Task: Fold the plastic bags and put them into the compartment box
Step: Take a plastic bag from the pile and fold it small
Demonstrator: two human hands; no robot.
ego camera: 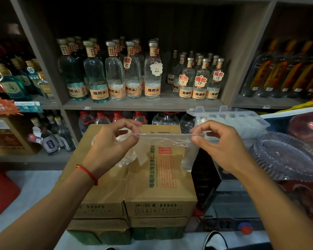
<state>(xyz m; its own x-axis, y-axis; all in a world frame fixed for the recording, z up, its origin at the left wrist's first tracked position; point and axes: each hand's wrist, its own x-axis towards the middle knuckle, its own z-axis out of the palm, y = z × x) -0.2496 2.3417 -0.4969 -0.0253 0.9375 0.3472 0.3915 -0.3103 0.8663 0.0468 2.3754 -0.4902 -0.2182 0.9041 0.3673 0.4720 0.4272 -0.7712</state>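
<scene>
The left hand (112, 141) pinches one top corner of a clear plastic bag (163, 141) between thumb and forefinger, the other fingers curled loosely. The right hand (219, 141) pinches the opposite top corner the same way. Between them the bag's upper edge is pulled taut and level, the rest hanging slack above the cardboard cartons (152, 177). More crumpled clear plastic (126, 157) lies on the carton top, under the left hand.

Right of the cartons and beyond the right hand sits the compartment box (231, 121), translucent, its hinged lid open; its cells hold pale shapes too blurred to identify. Just right of the cartons, clear glass dishes (285, 156) are stacked. Behind the cartons, a shelf (134, 103) carries rows of liquor bottles (116, 73).
</scene>
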